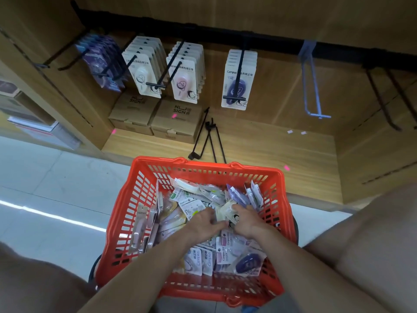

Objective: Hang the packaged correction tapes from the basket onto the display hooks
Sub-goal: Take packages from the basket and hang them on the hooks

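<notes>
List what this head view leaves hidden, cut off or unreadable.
- Packs under the left hand and right hand: covered by the hands and each other, so colours and count stay unknown.
- Near rim of the red basket: partly behind the forearms.
- Small print on the hanging dark blue pack: too small and blurred.
- Black hooks at far right: blurred, partly cut by the frame edge.

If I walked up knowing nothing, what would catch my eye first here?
Most likely the bright orange basket in the middle foreground, heaped with packaged correction tapes, with the left hand and right hand both down in the pile around a pale packet. Behind it, neat rows of hanging packets fill the black display hooks on the wooden back wall, beside one empty clear hook at the right.
</notes>
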